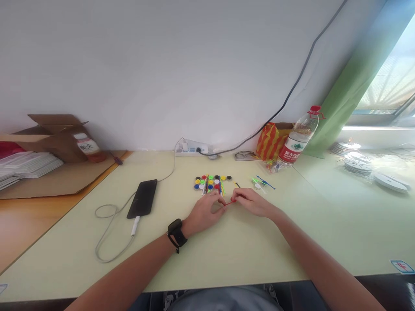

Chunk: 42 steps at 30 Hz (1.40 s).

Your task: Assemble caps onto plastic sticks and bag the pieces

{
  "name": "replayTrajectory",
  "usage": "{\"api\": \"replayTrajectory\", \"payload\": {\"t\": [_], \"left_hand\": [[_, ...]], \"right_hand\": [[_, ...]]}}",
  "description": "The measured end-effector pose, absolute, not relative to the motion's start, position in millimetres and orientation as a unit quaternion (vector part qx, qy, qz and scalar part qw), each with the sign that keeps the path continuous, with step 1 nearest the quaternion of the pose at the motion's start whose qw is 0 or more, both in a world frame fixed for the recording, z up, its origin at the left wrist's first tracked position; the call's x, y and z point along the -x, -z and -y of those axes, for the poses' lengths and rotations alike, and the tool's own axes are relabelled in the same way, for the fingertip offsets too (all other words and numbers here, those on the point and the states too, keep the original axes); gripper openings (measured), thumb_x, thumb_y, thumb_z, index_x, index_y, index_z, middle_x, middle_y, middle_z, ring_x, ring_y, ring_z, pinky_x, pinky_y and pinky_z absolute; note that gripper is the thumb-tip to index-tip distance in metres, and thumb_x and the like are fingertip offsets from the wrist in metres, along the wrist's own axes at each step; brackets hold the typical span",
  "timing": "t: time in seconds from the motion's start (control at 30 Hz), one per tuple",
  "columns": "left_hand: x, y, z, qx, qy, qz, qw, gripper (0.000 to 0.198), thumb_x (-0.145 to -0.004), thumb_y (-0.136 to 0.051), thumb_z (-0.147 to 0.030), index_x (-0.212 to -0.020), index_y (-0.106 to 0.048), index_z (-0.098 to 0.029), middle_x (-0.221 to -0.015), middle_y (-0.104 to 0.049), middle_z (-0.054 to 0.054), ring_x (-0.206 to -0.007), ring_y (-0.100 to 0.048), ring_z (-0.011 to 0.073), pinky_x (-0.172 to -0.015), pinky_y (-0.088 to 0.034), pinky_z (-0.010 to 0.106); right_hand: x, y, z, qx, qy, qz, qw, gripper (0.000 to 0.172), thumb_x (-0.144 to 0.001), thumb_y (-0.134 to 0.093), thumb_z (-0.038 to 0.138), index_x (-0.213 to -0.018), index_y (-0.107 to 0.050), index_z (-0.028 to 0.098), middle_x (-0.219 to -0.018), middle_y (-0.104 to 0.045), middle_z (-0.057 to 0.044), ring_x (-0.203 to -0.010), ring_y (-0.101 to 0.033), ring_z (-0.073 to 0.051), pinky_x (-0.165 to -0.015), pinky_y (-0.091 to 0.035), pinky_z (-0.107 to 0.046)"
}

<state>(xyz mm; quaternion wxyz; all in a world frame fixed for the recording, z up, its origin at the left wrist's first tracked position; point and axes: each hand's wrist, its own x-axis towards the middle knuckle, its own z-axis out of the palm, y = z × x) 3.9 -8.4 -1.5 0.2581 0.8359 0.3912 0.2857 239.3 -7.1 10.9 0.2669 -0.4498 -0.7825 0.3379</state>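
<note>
Head view, left hand point(203, 212) and right hand point(253, 202) fingers pinched on either end of a thin red plastic stick point(229, 202), low over pale green desk point(246, 246), just before rows of small coloured round plastic caps point(211, 182), black phone point(142, 198) well left.

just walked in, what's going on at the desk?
A person at a pale green desk pinches a thin red stick between the fingertips of the left hand and right hand, low over the surface. Just beyond lie a tidy cluster of small coloured round pieces and a few loose sticks. A phone on a cable lies to the left, and a water bottle stands at the back right.
</note>
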Motion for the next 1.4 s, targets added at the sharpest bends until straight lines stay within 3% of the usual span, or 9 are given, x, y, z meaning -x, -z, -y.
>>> {"api": "replayTrajectory", "payload": {"t": [0.17,0.37,0.57,0.77,1.0,1.1,1.23,1.4], "left_hand": [[-2.6,4.7,8.2,-0.828,-0.299,-0.387,0.275,0.028,-0.088,-0.068,-0.035,-0.114,-0.068,-0.025,-0.101,-0.069,0.004,-0.083,-0.06,0.0206,-0.074,-0.044,0.033],[-2.6,4.3,8.0,-0.826,-0.284,-0.404,0.272,0.039,-0.089,-0.068,-0.039,-0.126,-0.065,-0.026,-0.101,-0.068,0.002,-0.07,-0.055,0.0164,-0.069,-0.042,0.031],[-5.8,-2.9,10.9,-0.838,-0.277,-0.388,0.264,0.027,-0.089,-0.069,-0.047,-0.104,-0.072,-0.025,-0.094,-0.065,0.004,-0.081,-0.058,0.0211,-0.069,-0.041,0.032],[-5.6,-2.5,9.5,-0.834,-0.278,-0.385,0.28,0.023,-0.091,-0.067,-0.045,-0.1,-0.076,-0.025,-0.092,-0.063,0.004,-0.081,-0.058,0.0205,-0.066,-0.041,0.03],[-4.9,-0.7,7.9,-0.815,-0.3,-0.38,0.319,0.017,-0.088,-0.072,-0.039,-0.096,-0.071,-0.023,-0.087,-0.065,0.002,-0.074,-0.056,0.0172,-0.065,-0.042,0.028],[-5.3,3.1,5.9,-0.772,-0.336,-0.362,0.4,0.019,-0.09,-0.071,-0.037,-0.097,-0.067,-0.02,-0.088,-0.068,0.002,-0.075,-0.06,0.0162,-0.069,-0.048,0.029],[-5.5,6.5,3.6,-0.711,-0.376,-0.326,0.497,0.022,-0.091,-0.072,-0.035,-0.105,-0.065,-0.019,-0.099,-0.073,0.007,-0.089,-0.069,0.0193,-0.081,-0.056,0.032],[-3.7,6.6,1.6,-0.689,-0.382,-0.309,0.532,0.024,-0.089,-0.075,-0.033,-0.107,-0.069,-0.018,-0.106,-0.074,0.009,-0.099,-0.072,0.0222,-0.093,-0.058,0.037]], "right_hand": [[-243.6,-8.2,3.7,0.495,-0.297,0.772,0.266,0.013,-0.091,-0.058,0.033,-0.09,-0.065,0.022,-0.064,-0.051,0.005,-0.059,-0.045,-0.014,-0.055,-0.033,-0.026],[-244.1,-9.8,4.4,0.483,-0.28,0.795,0.238,0.015,-0.089,-0.064,0.035,-0.092,-0.074,0.025,-0.077,-0.063,0.001,-0.07,-0.053,-0.015,-0.063,-0.037,-0.027],[-232.0,-12.4,13.2,0.421,-0.383,0.792,0.22,0.016,-0.094,-0.057,0.035,-0.096,-0.067,0.023,-0.067,-0.045,0.005,-0.061,-0.04,-0.013,-0.057,-0.032,-0.026],[-231.9,-16.5,17.7,0.43,-0.437,0.742,0.271,0.016,-0.1,-0.051,0.038,-0.094,-0.049,0.024,-0.074,-0.048,0.005,-0.067,-0.044,-0.014,-0.06,-0.036,-0.025],[-230.4,-22.5,15.2,0.406,-0.441,0.746,0.29,0.021,-0.098,-0.055,0.039,-0.088,-0.059,0.022,-0.08,-0.057,0.001,-0.07,-0.047,-0.015,-0.062,-0.038,-0.028],[-225.8,-23.1,16.4,0.383,-0.458,0.738,0.316,0.019,-0.098,-0.054,0.038,-0.096,-0.065,0.022,-0.09,-0.063,-0.003,-0.073,-0.052,-0.016,-0.065,-0.041,-0.029],[-218.4,-20.0,20.1,0.359,-0.503,0.709,0.339,0.014,-0.097,-0.056,0.032,-0.106,-0.062,0.024,-0.087,-0.062,-0.001,-0.072,-0.054,-0.015,-0.065,-0.044,-0.028],[-212.9,-10.7,17.9,0.371,-0.471,0.704,0.381,0.014,-0.097,-0.059,0.033,-0.108,-0.061,0.024,-0.095,-0.069,-0.004,-0.085,-0.063,-0.018,-0.075,-0.049,-0.031]]}}
